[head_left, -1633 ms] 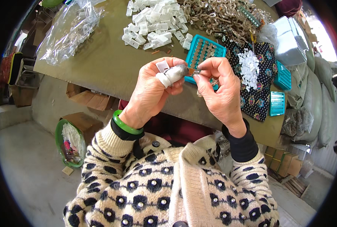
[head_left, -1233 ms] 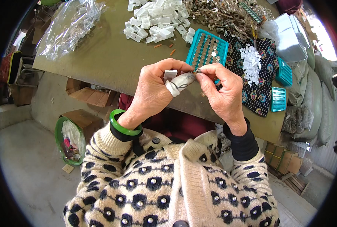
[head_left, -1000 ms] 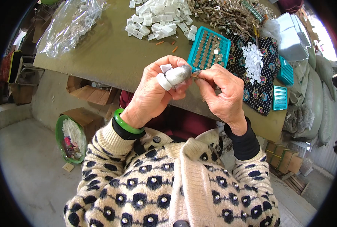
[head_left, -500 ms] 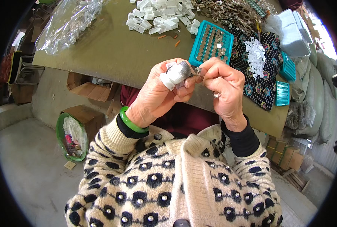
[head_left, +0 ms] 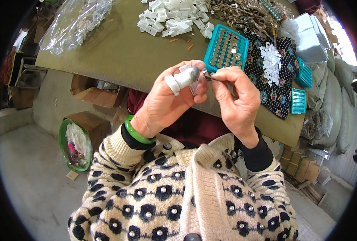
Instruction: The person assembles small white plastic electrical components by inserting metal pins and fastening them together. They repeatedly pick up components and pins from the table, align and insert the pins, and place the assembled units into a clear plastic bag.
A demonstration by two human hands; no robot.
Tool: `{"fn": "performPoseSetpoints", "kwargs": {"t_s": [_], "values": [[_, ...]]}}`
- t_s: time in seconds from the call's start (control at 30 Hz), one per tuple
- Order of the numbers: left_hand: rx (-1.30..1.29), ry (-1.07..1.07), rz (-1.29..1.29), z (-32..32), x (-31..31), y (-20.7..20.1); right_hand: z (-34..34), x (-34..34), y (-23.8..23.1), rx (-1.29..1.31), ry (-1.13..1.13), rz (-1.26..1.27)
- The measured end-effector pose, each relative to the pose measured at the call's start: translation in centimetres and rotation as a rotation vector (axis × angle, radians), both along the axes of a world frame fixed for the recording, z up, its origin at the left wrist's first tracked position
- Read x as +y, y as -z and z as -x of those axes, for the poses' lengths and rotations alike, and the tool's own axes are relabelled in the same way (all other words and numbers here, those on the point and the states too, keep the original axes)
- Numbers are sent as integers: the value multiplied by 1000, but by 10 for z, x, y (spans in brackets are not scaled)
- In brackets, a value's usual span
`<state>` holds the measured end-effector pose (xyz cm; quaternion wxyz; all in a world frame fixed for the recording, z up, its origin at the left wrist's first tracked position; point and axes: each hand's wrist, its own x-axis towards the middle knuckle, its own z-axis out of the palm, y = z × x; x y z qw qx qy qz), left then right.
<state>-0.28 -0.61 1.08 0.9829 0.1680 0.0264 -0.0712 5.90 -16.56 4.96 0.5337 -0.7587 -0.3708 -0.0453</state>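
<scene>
My left hand (head_left: 161, 99), with a green bangle (head_left: 139, 131) at its wrist, is closed on a small translucent white plastic case (head_left: 194, 87). Its thumb wears a white wrapping (head_left: 181, 80), dark grey toward the tip. Just right of it, my right hand (head_left: 240, 99) pinches a small metal piece (head_left: 207, 75) between thumb and forefinger, against the left fingertips. The exact shape of the metal piece is too small to tell. Beyond the hands lies a teal tray (head_left: 211, 45) with rows of round metal pieces.
A heap of white plastic cases (head_left: 174, 18) lies at the table's (head_left: 106, 60) far side, beside tangled metal strips (head_left: 246, 16). Small white pieces (head_left: 270, 64) rest on a patterned cloth (head_left: 276, 98). A clear plastic bag (head_left: 72, 28) is far left; a green basin (head_left: 63, 140) stands on the floor.
My right hand has shifted slightly lower, and the pinched metal now sits closer to the left fingertips. My left hand has turned a little, showing more of the plastic case.
</scene>
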Motion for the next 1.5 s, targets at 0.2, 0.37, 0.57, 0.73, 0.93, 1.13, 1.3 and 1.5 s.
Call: {"fn": "performPoseSetpoints", "kwargs": {"t_s": [0.2, 0.37, 0.57, 0.73, 0.93, 1.13, 1.3, 1.5], "values": [[105, -109, -346, 5, 5, -8, 7, -7, 1, 530, 32, -202], [85, -91, -672, 9, 9, -12, 14, -4, 2, 551, 62, -216], [10, -92, -390, 8, 7, -9, 15, -2, 4, 537, 74, -189], [19, -75, -421, 8, 12, -4, 13, -1, 7, 532, 54, -223], [34, -147, -400, 6, 6, 5, 9, 1, 8, 648, 37, -321], [-1, -216, -397, 2, 5, 9, 4, 1, 0, 829, 9, -335], [-65, -273, -442, 2, 1, 15, 7, 5, 0, 839, 16, -286], [-138, -347, -764, -1, 5, 3, 9, 11, -10, 607, 40, -59]]}}
